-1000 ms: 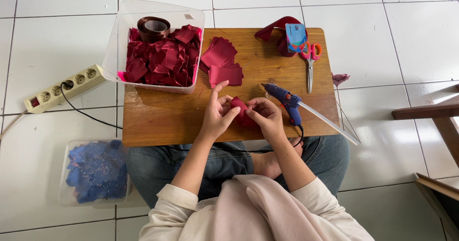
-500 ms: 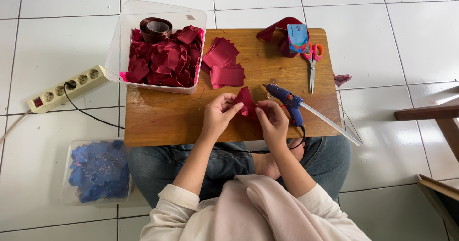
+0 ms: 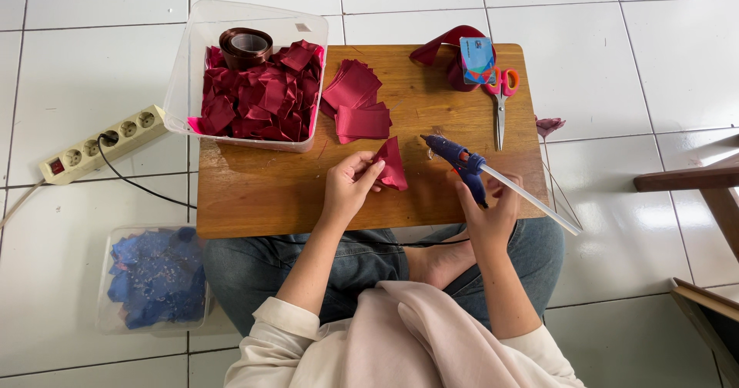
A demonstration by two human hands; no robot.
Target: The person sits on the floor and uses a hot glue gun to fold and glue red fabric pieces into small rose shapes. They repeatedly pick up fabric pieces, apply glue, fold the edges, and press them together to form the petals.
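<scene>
left hand [image 3: 348, 184] pinching a folded dark red fabric piece [image 3: 391, 165], right hand [image 3: 490, 215] closed around a blue glue gun [image 3: 460, 161].

both sit over the middle of the small wooden table [image 3: 254, 195], toward its near edge, gun nozzle aimed at the fabric and just apart from it. beyond lies a stack of red fabric squares [image 3: 356, 105]; a clear box of red pieces [image 3: 258, 88] overhangs the far left corner, orange-handled scissors [image 3: 501, 99] lie near the far right corner.
</scene>
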